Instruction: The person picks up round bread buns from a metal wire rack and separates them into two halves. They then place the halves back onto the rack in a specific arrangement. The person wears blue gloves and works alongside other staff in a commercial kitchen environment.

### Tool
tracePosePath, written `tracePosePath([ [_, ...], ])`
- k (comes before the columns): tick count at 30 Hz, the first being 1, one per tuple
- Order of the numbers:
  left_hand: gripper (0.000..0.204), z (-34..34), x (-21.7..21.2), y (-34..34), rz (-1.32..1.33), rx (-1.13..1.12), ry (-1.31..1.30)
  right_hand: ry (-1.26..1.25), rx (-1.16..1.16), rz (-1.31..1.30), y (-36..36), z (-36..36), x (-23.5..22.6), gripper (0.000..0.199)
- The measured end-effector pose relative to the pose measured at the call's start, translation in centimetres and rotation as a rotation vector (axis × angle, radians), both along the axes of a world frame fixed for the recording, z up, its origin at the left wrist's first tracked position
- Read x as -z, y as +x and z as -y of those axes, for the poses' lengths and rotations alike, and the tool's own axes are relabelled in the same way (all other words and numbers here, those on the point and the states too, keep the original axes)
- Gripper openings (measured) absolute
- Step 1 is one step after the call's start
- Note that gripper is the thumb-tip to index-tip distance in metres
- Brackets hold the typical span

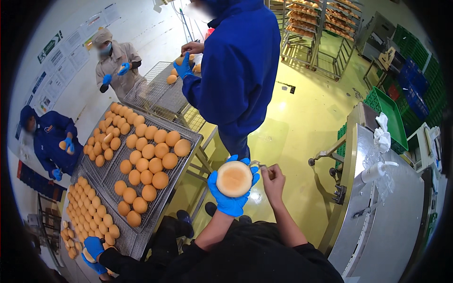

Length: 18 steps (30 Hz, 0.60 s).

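In front of my body, my left hand (230, 203), in a blue glove, is closed around a round bread bun (234, 179). The bun's pale rim and browned flat face are turned up toward me. Just right of it is my bare right hand (273, 181), with thumb and fingers pinched together. Between those fingers is a thin metal tool (256, 164), whose tip reaches toward the bun's upper right edge. Its exact kind is too small to make out.
Wire trays (111, 178) of golden buns cover the table at left. Gloved co-worker's hands (94, 250) work at its near corner. A person in blue (238, 70) stands ahead; others work at far left. A steel table (377, 226) stands right, bread racks (314, 33) behind.
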<state>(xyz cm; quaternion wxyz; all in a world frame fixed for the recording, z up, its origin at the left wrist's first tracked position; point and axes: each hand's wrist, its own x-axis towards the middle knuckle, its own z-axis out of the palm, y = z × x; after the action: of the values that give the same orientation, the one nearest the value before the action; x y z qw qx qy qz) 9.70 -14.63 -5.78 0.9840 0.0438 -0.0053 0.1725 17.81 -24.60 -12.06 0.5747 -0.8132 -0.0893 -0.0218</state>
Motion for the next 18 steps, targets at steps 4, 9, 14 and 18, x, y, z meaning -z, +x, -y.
tracePosePath([
  [4, 0.064, -0.8, 0.7, 0.1, 0.060, 0.062, -0.135, 0.133, 0.005, 0.045, -1.2, 1.1, -3.6, 0.021],
  [9, 0.059, -0.1, -0.9, 0.2, -0.046, -0.023, -0.030, -0.031, -0.099, 0.585, -3.8, 1.8, -8.0, 0.019],
  [14, 0.062, 0.0, -0.7, -0.2, -0.085, -0.108, 0.210, -0.137, -0.171, 0.729, -5.0, 1.1, -7.6, 0.020],
  [18, 0.063, -1.0, 0.5, -0.8, -0.082, -0.176, 0.362, -0.164, -0.135, 0.657, -3.5, 0.4, -6.3, 0.019],
])
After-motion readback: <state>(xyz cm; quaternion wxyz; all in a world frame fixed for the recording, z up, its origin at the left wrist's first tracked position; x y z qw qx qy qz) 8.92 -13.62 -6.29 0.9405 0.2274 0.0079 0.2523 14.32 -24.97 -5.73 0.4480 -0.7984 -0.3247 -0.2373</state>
